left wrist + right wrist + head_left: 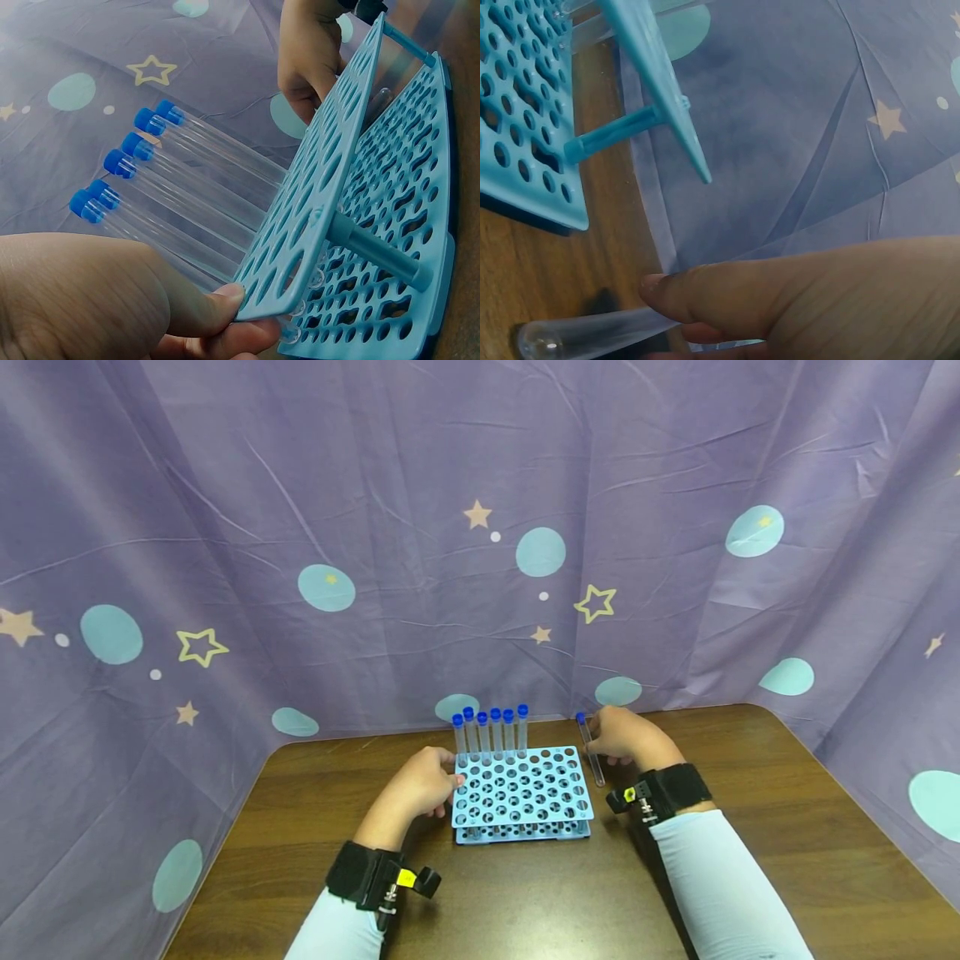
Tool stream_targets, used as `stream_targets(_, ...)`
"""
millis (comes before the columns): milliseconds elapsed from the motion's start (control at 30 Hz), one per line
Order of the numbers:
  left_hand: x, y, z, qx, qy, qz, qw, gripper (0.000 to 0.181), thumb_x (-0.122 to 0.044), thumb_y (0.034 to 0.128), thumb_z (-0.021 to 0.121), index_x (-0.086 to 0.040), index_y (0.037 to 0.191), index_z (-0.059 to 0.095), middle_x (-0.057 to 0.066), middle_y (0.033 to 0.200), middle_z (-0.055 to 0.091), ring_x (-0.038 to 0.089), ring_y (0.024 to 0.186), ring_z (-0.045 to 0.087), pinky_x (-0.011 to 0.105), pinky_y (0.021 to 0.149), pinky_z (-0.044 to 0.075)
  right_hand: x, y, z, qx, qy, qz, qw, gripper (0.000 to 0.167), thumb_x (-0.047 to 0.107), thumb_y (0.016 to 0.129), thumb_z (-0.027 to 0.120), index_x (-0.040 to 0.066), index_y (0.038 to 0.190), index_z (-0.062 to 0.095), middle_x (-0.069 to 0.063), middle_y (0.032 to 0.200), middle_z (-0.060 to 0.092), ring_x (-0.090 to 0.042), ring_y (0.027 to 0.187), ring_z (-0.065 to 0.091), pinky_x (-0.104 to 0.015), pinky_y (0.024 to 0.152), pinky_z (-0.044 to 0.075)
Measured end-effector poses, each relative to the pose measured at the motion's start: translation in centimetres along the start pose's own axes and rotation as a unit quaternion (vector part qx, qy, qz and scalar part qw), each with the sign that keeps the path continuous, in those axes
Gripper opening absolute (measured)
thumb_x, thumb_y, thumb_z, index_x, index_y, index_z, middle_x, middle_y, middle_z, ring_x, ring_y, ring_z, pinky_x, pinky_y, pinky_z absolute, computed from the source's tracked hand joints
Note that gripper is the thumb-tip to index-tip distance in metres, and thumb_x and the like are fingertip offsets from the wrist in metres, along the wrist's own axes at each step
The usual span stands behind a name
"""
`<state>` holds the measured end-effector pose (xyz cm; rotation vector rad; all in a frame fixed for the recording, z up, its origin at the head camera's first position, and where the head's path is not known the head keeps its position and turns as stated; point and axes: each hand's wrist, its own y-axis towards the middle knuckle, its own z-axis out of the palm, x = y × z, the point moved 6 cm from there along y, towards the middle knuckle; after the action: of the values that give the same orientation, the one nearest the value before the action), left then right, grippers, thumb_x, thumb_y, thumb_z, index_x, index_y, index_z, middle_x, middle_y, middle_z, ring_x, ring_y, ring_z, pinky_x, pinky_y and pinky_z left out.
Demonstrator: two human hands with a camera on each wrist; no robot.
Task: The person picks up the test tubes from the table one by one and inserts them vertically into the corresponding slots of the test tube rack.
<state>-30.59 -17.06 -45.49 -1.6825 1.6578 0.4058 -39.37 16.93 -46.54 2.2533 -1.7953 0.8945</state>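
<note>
A light blue test tube rack (pixel 521 789) stands on the table, with several blue-capped clear test tubes (pixel 483 739) upright in its far left holes. My left hand (pixel 423 781) grips the rack's left edge, its thumb on the top plate and fingers beneath, as the left wrist view shows. To the right of the rack, my right hand (pixel 622 735) pinches another blue-capped test tube (pixel 592 752) between thumb and fingers. In the right wrist view that tube's rounded clear end (pixel 547 339) is low, close to the wooden surface; whether it touches I cannot tell.
The brown wooden table (pixel 525 902) reaches back to a purple curtain (pixel 420 527) patterned with stars and teal spots. Black wrist straps with small cameras sit on both forearms. Most of the rack's holes hold no tube.
</note>
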Motion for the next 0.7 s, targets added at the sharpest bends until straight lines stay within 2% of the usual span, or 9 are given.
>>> stream_targets(200,0.0,0.0,0.0,-0.001,-0.002,-0.002,1.0,0.057,-0.017,0.113,0.071,0.007,0.162,0.054,0.018,0.082,0.078,0.021,0.052,0.065,0.031,0.047,0.052,-0.2,0.3,0.5,0.002,0.007,-0.005,1.0,0.051,0.02,0.103,0.082,-0.008,0.144,0.069,-0.015,0.093,0.08,-0.025,0.073,0.078,-0.039,0.065,0.068)
stream_targets(333,0.0,-0.1,0.0,0.001,-0.002,-0.002,1.0,0.058,-0.017,0.1133,0.071,0.007,0.163,0.053,0.018,0.082,0.078,0.021,0.052,0.065,0.031,0.047,0.052,-0.4,0.5,0.7,0.0,0.008,-0.006,1.0,0.047,0.02,0.103,0.083,-0.007,0.139,0.071,-0.014,0.087,0.08,-0.023,0.071,0.078,-0.038,0.064,0.068)
stream_targets(700,0.0,0.0,0.0,-0.001,0.0,0.004,1.0,0.056,-0.015,0.1128,0.071,0.008,0.161,0.055,0.02,0.083,0.079,0.021,0.051,0.065,0.03,0.046,0.051,-0.6,1.1,1.1,0.003,0.036,0.0,0.9994,0.018,0.012,0.101,0.084,-0.002,0.109,0.077,-0.015,0.078,0.077,-0.022,0.064,0.075,-0.035,0.062,0.069)
